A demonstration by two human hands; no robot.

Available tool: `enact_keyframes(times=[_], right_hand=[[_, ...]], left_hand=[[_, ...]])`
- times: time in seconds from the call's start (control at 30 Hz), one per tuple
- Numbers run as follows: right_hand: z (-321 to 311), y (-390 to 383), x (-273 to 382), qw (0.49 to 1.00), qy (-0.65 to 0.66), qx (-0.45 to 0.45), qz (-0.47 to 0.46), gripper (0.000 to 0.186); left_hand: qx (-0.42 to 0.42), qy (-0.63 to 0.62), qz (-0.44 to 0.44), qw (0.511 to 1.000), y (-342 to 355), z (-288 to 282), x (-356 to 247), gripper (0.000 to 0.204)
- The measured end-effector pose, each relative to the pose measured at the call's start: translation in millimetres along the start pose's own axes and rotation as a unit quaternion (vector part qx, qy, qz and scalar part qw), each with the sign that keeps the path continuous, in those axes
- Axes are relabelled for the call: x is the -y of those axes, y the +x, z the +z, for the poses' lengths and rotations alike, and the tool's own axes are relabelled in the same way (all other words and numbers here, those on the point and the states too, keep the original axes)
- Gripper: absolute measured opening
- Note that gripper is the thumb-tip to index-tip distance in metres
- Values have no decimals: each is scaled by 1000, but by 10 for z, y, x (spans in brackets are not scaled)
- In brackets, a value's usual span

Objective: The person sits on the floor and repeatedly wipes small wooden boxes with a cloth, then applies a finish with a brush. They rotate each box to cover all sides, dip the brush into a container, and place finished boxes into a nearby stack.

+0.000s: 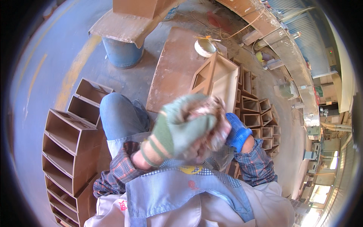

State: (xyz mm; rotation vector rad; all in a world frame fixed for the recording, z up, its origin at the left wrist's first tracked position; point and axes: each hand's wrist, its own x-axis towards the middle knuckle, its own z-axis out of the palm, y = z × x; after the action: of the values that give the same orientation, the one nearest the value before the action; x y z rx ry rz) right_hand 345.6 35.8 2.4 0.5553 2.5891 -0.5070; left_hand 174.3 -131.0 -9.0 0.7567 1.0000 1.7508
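Going by a clock laid over the view, stacked boxes (84, 145) curve down the 8 o'clock side, their open faces showing, standing on the floor (49, 81). The person's knee (121, 113), in blue denim, is at 9, to the right of the upper boxes. Between 10 and 11 stands a blue bucket (121, 55) with a board (117, 29) over its top and a brown carton (134, 7) on that.

Nearly at the centre is the left hand (185, 126), in a green glove; its grip is closed around a crumpled, blurred wad (206, 145), the work's own thing, just right of centre. The low brown counter (166, 68) lies at 12, with a white tub (197, 50) at its far end and an open crate (211, 75) toward 1.

The right hand (238, 130), gloved in blue, is between 3 and 4, against the wad; its fingers are hidden, so I cannot tell how far its grip is closed. More open boxes (251, 113) cluster at 3.
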Motion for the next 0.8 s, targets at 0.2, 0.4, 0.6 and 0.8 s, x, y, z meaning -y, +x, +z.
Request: enact_keyframes(times=[0.2, 0.4, 0.6, 0.8], right_hand=[[-64, -164, 15, 988, 110, -110, 20, 64], [-210, -317, 50, 962, 243, -123, -28, 91], [83, -106, 131, 985, -63, -159, -31, 60], [256, -103, 61, 971, -92, -220, 5, 11]], left_hand=[[-208, 167, 84, 960, 69, -817, -15, 36], [-234, 178, 82, 952, 66, -1253, 119, 39], [-207, 200, 103, 952, 542, -1277, 460, 35], [-175, 450, 93, 871, 1252, -1423, 1050, 43]])
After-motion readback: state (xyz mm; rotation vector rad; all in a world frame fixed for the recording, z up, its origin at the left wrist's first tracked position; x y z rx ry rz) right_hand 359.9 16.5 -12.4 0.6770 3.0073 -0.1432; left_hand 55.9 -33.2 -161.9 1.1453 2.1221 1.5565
